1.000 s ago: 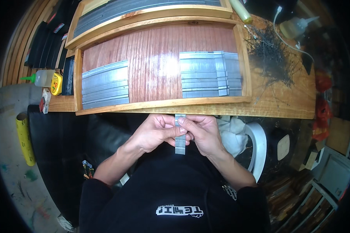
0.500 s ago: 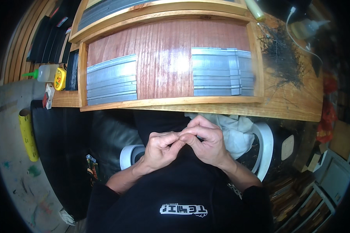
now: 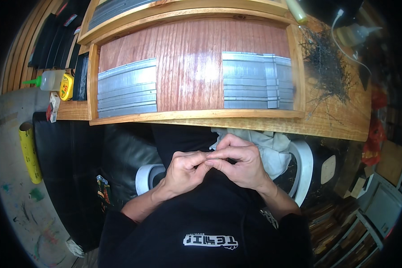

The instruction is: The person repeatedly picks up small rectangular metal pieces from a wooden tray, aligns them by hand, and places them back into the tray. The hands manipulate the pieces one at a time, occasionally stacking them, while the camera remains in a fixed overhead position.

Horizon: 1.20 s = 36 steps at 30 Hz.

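Note:
In front of my chest, below the table edge, my two hands meet at the fingertips. My left hand (image 3: 185, 172) is closed in a pinch, thumb against the curled fingers. My right hand (image 3: 242, 164) pinches with thumb and index finger, its tips touching those of the left. Whatever lies between the fingertips is too small or hidden to make out. Beyond the hands, a shallow wooden tray (image 3: 196, 117) rests on the table. Flat silver-grey strips (image 3: 127, 87) lie stacked at its left side, and a second group of silver-grey strips (image 3: 246, 85) at its right.
Thin dark wire-like pieces (image 3: 327, 67) are heaped on the table right of the tray. Another wooden frame (image 3: 183, 15) sits behind it. To the left stand a yellow container (image 3: 66, 86) and a green-tipped bottle (image 3: 51, 80). A pale cloth (image 3: 270, 154) lies beside a white chair arm (image 3: 304, 169).
The fingers of my right hand have straightened a little, while both hands stay together in nearly the same place. The view has shifted slightly.

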Motion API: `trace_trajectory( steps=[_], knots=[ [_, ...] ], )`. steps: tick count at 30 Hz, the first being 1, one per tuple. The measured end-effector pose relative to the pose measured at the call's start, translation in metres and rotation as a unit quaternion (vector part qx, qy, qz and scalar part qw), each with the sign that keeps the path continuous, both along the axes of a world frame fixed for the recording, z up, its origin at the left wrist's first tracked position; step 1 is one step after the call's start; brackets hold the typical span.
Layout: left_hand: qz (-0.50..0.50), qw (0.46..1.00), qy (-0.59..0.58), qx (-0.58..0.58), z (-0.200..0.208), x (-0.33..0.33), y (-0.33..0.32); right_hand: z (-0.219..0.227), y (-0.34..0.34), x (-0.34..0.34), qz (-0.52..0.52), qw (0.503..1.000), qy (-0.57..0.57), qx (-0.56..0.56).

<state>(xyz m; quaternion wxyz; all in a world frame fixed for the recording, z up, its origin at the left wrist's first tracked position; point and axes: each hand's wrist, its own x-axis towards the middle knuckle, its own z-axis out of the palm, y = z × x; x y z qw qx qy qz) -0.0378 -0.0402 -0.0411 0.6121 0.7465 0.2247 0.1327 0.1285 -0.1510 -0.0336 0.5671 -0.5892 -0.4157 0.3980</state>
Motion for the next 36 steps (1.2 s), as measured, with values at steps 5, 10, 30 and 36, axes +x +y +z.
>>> trace_trajectory(
  steps=[5, 10, 30, 36],
  knots=[
    [-0.020, 1.000, 0.014, -0.008, 0.006, 0.003, 0.005, 0.000, -0.001, -0.001, -0.006, 1.000, -0.012, 0.004],
    [-0.034, 0.999, 0.009, -0.032, 0.008, 0.004, 0.008, 0.000, -0.003, -0.001, -0.011, 1.000, -0.015, 0.008],
    [-0.052, 0.998, -0.007, -0.041, 0.007, 0.004, 0.011, 0.005, -0.006, -0.004, -0.048, 0.998, -0.042, 0.015],
    [-0.049, 0.998, -0.006, -0.043, 0.007, 0.003, 0.010, 0.004, -0.006, -0.005, -0.052, 0.998, -0.034, 0.010]
  ],
)
